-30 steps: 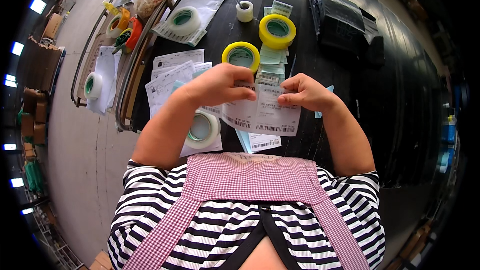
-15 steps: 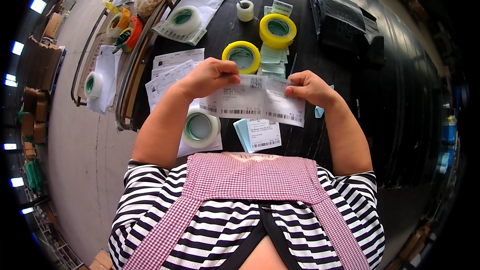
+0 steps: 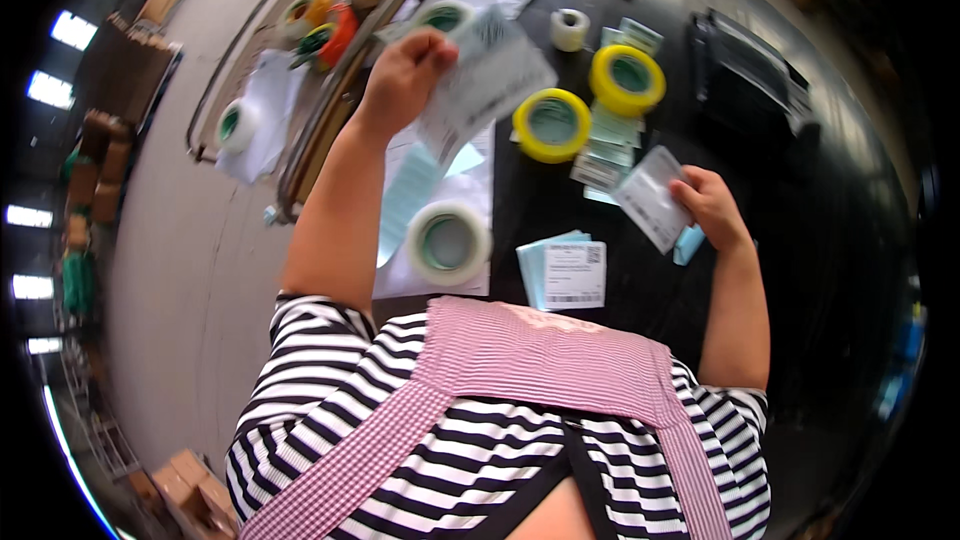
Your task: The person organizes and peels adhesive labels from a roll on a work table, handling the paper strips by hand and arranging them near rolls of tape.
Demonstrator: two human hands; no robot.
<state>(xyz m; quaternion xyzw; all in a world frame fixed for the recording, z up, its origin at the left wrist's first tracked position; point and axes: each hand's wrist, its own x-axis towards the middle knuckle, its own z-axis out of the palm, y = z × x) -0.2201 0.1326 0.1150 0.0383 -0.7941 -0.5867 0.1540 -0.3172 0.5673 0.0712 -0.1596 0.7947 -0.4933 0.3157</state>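
Note:
Raised at the table's left side, my left hand (image 3: 405, 80) is closed on white printed label sheets (image 3: 500, 80), which are smeared by motion. A light blue strip (image 3: 408, 190) hangs or lies just below them; I cannot tell which. On the right, my right hand (image 3: 714, 206) pinches a smaller white label (image 3: 652, 198) between thumb and fingers, above the dark table. Close to my apron lies a stack of labels (image 3: 578, 275), white on top with light blue edges showing. A wide roll of clear tape (image 3: 448, 243) rests on white paper (image 3: 392, 283) to its left.
Two yellow tape rolls (image 3: 551, 126) sit mid-table beside pale green label strips (image 3: 612, 145). A small white roll (image 3: 569, 30) stands farther back. Black plastic packages (image 3: 750, 75) are piled at the far right. A cart (image 3: 318, 145) with tape dispensers (image 3: 335, 38) adjoins the left edge.
Both hands held one label strip between them; now they are apart, each with a separate piece. The left hand moved up, the right hand outward and down. The whole view shifted.

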